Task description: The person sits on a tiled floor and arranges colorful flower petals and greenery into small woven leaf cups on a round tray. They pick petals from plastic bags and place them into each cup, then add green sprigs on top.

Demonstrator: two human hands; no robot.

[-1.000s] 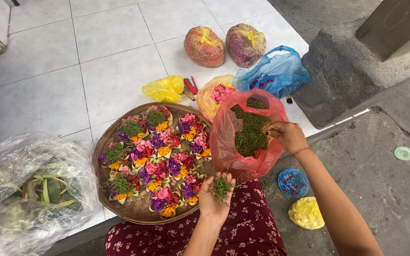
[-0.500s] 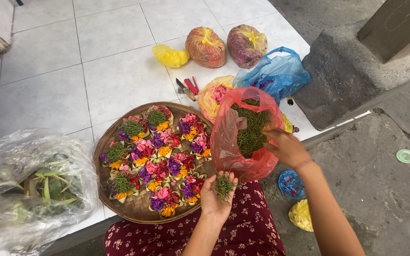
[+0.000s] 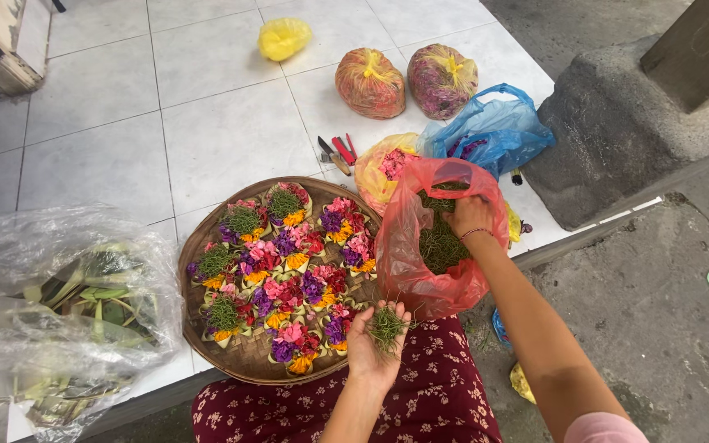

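Inside red bag [image 3: 420,271] | right hand [image 3: 471,215] now reaching, grip hidden | left hand [image 3: 375,344] cupped open, green shreds [image 3: 386,324]

My right hand [image 3: 471,215] has gone from the rim of the thin red plastic bag [image 3: 408,254] down into it, fingers now buried in the shredded green leaf strips [image 3: 441,246]; 1 s ago it was pinching at the bag's edge, outside. Arm's stretched further fwd, more forearm showing across the bag's mouth. The small knotted yellow plastic bag [image 3: 284,38] has shifted a lot: it lay just beside the red-handled cutters [image 3: 336,151], then slid up the tiles, now well apart near the top of view. Cutters fully uncovered now.
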